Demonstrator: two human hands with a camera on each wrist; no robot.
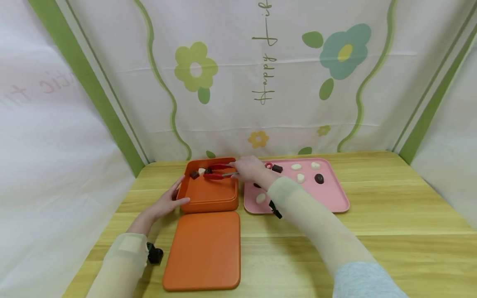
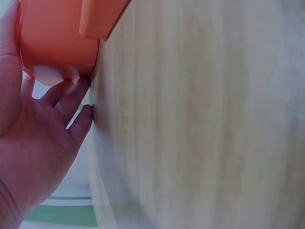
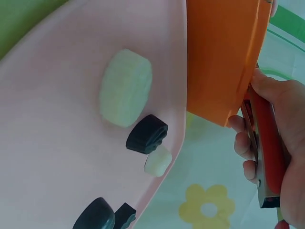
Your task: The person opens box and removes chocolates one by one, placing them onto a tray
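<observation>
My right hand [image 1: 250,168] grips red-handled metal tongs [image 3: 269,138]. Their red tips [image 1: 214,176] reach into the open orange box [image 1: 212,206], on both sides of a dark chocolate [image 1: 208,171]. Beside it in the box lie a brown square chocolate [image 1: 194,174] and a white one [image 1: 201,171]. My left hand [image 1: 165,203] is spread against the box's left side, thumb at the front left corner. In the left wrist view its fingers [image 2: 75,98] touch the orange wall close to the tabletop.
A pink tray [image 1: 335,198] stands right of the box, bearing several white and dark chocolates, among them a dark oval one [image 1: 319,178]. An orange lid [image 1: 205,252] lies flat in front of the box. Behind the wooden table [image 1: 402,198] hangs a flowered curtain [image 1: 231,124].
</observation>
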